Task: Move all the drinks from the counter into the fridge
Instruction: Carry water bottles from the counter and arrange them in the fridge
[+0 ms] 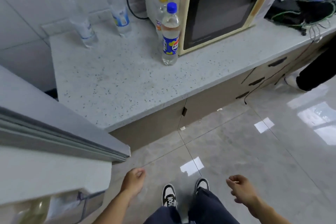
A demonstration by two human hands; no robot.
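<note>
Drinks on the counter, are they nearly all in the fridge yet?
Not yet. Four bottles stand on the counter: two clear water bottles by the wall, a yellow-capped bottle and a blue-capped bottle beside the microwave. The fridge door is open, something blurry in its door shelf. Left hand and right hand hold nothing.

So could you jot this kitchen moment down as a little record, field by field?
Drinks on counter: four bottles
Nearest: blue-capped bottle, upright by the microwave
Behind it: yellow-capped bottle
By the wall: two clear bottles
Left hand: hanging low, holding nothing
Right hand: hanging low, holding nothing
Fridge door: open at left
</note>
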